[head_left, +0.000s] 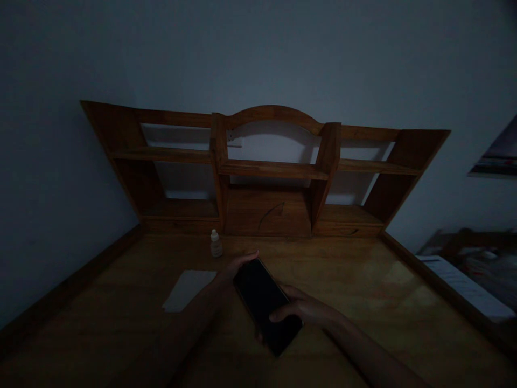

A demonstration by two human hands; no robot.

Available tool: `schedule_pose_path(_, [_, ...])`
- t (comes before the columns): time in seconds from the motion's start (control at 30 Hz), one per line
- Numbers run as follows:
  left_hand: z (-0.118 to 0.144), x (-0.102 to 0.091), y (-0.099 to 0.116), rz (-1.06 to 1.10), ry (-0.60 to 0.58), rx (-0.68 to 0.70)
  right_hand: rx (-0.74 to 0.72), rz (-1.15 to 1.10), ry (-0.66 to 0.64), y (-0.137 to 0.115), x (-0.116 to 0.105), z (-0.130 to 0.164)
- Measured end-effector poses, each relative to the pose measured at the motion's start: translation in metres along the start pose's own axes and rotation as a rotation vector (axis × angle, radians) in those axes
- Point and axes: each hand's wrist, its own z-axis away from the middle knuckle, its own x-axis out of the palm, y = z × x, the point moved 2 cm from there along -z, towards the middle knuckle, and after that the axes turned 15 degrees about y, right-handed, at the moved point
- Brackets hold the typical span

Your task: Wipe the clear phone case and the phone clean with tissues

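A dark smartphone [262, 302] with a black screen is held at a slant above the wooden desk, between both hands. My left hand [238, 265] is at its upper left end, fingers along the edge and partly hidden behind it. My right hand [297, 307] grips the lower right side, thumb across the screen and fingers underneath. White paper sheets [188, 291] lie on the desk beside my left forearm. A small clear bottle with a white cap [216, 245] stands upright behind them.
A wooden shelf unit [274, 171] stands along the back of the desk [363, 291], against the wall. A wall socket [234, 141] shows behind it. To the right, beyond the desk's raised edge, lies a printed white sheet [464, 285]. The room is dim.
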Motion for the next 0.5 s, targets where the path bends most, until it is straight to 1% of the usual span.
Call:
schedule_pose_path(0.13, [-0.0003, 0.0003, 0.0011, 0.013, -0.026, 0.002, -0.009, 0.007, -0.001, -0.0022, 0.0007, 0.0008])
schedule_pose_path(0.27, [0.0023, -0.0012, 0.0009, 0.014, -0.018, 0.031, 0.016, -0.017, 0.009, -0.0016, 0.0014, 0.0021])
schedule_pose_path(0.4, [0.0025, -0.0021, 0.0, 0.009, -0.047, -0.024, 0.016, -0.029, 0.016, -0.0003, 0.0009, 0.0026])
schedule_pose_path(0.5, [0.0018, -0.0024, 0.0002, 0.01, -0.067, -0.008, 0.025, -0.053, 0.028, 0.0013, 0.0002, 0.0017])
